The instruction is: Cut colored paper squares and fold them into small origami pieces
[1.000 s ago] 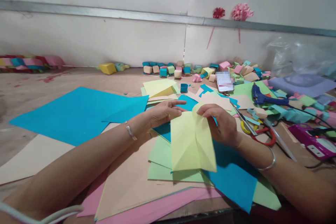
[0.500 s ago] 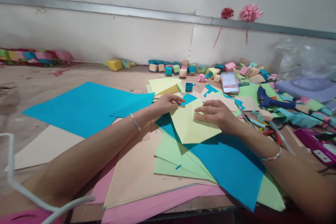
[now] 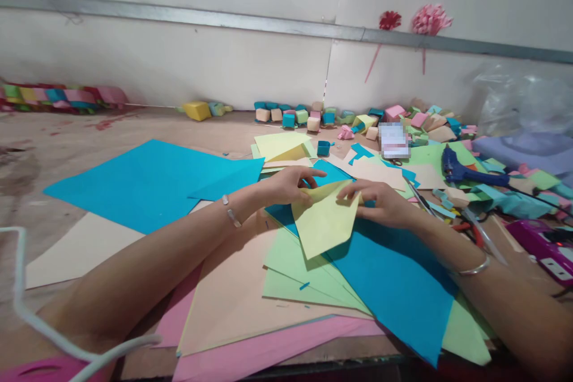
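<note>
A pale yellow paper [image 3: 323, 221] is held above the stack, its far edge curled over and its near corner pointing down. My left hand [image 3: 293, 184] pinches its left edge between thumb and fingers, the index finger stretched out. On the right side, my right hand [image 3: 380, 202] grips the paper with fingers on top and the thumb beneath. Under it lie a blue sheet [image 3: 398, 280], light green sheets [image 3: 304, 268] and a peach sheet [image 3: 233, 298].
A large blue sheet [image 3: 147, 185] lies at left. Small paper cubes [image 3: 289, 120] line the wall. A phone [image 3: 394, 140], a blue glue gun [image 3: 474, 174], scraps and a purple power strip [image 3: 541, 250] are at right. A white cable [image 3: 49, 331] crosses the lower left.
The yellow paper has turned and its far edge now curls over. My right hand has moved from lying on top of it to gripping its right side.
</note>
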{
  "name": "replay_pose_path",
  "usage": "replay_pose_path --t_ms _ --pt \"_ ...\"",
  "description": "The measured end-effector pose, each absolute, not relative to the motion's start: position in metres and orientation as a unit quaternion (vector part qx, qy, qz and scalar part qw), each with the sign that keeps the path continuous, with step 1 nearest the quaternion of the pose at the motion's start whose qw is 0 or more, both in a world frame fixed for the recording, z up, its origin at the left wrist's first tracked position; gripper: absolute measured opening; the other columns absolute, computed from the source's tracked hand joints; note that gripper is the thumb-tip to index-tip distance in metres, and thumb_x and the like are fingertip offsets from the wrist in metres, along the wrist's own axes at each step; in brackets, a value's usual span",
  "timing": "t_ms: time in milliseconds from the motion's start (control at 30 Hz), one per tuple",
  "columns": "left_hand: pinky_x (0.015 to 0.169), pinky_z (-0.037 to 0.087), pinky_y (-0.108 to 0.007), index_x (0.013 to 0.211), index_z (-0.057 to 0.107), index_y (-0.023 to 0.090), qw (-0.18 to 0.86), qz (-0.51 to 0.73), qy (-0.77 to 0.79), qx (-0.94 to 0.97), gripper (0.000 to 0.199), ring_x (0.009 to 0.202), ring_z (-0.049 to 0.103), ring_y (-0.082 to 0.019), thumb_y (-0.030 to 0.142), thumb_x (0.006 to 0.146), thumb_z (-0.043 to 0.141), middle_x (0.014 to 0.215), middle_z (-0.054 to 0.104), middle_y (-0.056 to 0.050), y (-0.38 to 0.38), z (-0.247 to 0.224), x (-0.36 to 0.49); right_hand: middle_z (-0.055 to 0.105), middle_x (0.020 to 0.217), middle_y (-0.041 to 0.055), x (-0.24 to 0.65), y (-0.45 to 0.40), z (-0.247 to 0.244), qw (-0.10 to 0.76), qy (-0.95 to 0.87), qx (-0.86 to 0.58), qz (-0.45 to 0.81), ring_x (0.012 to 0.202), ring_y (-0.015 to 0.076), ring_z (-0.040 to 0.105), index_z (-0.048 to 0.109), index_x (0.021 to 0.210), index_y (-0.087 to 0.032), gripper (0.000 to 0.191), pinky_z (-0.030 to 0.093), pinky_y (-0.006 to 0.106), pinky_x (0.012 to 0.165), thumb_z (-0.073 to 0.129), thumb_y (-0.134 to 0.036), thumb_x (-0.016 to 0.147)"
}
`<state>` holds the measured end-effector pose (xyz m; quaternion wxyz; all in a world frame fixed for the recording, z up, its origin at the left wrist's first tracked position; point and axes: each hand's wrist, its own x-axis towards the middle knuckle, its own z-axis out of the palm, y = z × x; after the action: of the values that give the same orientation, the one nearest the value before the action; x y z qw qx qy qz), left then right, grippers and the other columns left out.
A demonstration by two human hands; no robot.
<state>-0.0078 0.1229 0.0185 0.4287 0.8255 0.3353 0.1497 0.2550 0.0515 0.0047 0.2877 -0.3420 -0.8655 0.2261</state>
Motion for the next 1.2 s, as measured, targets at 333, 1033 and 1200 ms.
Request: replay_pose_path --t_ms 333,1033,1200 --pt "0.081 0.057 -0.033 0.128 0.062 0.019 0.342 0.318 0.404 0.786 0.049 0.102 0.066 -0.022 0.008 0.080 0.062 0.117 0.067 -0.011 0.120 0.012 0.000 0.050 0.144 0.0088 0.255 0.058 -0.009 0.395 -0.779 -0.415 0.253 0.127 0.0293 0.053 0.076 0.080 -0.022 0.007 0.043 0.045 0.107 0.073 -0.028 0.077" --pt "0.094 0.040 -0.042 0.137 0.054 0.019 0.055 0.109 0.372 0.920 0.082 0.116 0.051 -0.037 0.063 0.070 0.074 0.121 0.064 -0.014 0.107 0.014 0.004 0.075 0.086 0.0048 0.262 0.047 0.016 0.228 -0.871 -0.368 0.232 0.077 0.0194 0.067 0.075 0.088 -0.021 0.025 0.051 0.032 0.075 0.059 -0.040 0.090" --pt "0.081 0.045 -0.035 0.138 0.053 0.024 0.079 0.077 0.375 0.921 0.067 0.107 0.057 -0.033 0.038 0.076 0.074 0.117 0.062 -0.014 0.107 0.013 0.006 0.071 0.078 0.0030 0.259 0.050 0.010 0.262 -0.840 -0.427 0.209 0.071 0.0183 0.063 0.072 0.084 -0.019 0.027 0.049 0.031 0.068 0.057 -0.041 0.091"
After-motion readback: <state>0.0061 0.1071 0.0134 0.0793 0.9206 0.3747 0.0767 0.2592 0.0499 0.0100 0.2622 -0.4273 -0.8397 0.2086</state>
